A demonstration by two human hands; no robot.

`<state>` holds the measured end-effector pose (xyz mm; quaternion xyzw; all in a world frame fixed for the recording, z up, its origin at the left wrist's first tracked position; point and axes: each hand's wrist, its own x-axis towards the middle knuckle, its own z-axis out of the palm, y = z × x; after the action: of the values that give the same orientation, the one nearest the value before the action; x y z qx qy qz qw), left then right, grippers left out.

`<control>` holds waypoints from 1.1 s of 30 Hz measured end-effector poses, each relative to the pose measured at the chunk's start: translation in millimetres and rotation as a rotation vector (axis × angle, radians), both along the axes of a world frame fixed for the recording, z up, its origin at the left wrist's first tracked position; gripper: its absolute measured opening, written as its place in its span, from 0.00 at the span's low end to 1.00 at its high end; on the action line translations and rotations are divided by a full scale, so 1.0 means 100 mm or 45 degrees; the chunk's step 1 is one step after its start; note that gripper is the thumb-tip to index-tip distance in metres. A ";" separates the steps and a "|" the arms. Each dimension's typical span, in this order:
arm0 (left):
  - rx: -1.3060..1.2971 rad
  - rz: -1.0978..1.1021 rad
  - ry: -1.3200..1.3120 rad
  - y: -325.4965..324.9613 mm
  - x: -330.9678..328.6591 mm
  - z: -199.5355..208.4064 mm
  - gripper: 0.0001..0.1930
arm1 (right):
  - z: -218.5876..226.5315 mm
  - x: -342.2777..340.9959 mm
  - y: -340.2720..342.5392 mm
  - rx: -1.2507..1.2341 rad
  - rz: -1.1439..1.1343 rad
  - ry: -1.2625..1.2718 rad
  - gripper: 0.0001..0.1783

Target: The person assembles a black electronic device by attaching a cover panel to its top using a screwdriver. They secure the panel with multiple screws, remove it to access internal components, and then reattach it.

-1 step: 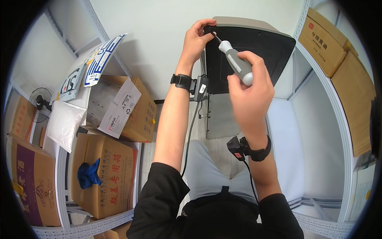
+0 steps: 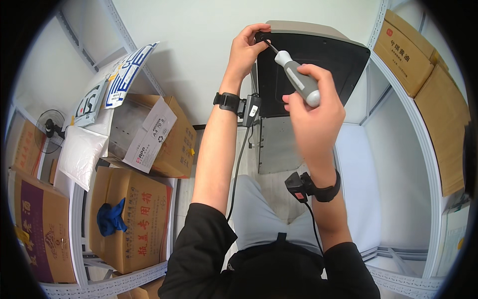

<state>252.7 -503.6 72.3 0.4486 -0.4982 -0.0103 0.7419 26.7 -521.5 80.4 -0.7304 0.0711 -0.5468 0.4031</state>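
A grey screwdriver (image 2: pixel 301 82) with a white collar slants up and left. Its shaft reaches the upper left corner of a large black panel (image 2: pixel 318 60), set on a beige-topped unit (image 2: pixel 308 26). Around the screwdriver's handle my right hand (image 2: pixel 321 112) is closed, index finger along the top and thumb low on the left side. My left hand (image 2: pixel 246 50) grips the panel's corner, its thumb beside the screwdriver's tip. Whatever the tip touches is too small and partly hidden to make out. Below the panel shows a grey metal plate (image 2: pixel 279 144).
Shelving with cardboard boxes (image 2: pixel 134 219) and white mailing bags (image 2: pixel 82 154) stands on the left, a blue cloth (image 2: pixel 111 218) against one box. More cartons (image 2: pixel 402 52) fill the right rack. Cables (image 2: pixel 239 174) run from the black wrist devices.
My right hand and the screwdriver's handle have shifted slightly to the right, and the fingers sit a little differently on it. My left hand stays in place.
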 end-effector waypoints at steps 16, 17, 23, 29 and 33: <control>0.027 0.012 -0.038 0.01 0.02 -0.02 0.20 | -0.10 0.07 -0.09 -0.484 -0.184 -0.123 0.14; 0.029 0.009 -0.049 0.01 0.01 -0.01 0.21 | -0.10 0.06 -0.11 -0.502 -0.193 -0.119 0.15; 0.068 0.026 -0.042 0.02 -0.01 -0.01 0.21 | -0.08 0.01 -0.11 -0.640 -0.222 -0.103 0.14; 0.072 0.058 -0.080 0.04 -0.04 0.00 0.20 | -0.08 0.04 -0.11 -0.789 -0.262 -0.156 0.10; 0.100 0.096 -0.056 0.01 -0.06 0.01 0.20 | -0.03 -0.07 -0.07 -0.832 -0.266 -0.136 0.08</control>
<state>246.6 -502.1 73.0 0.4959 -0.4965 0.0079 0.7124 20.0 -528.6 77.6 -0.7799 -0.0545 -0.6165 0.0930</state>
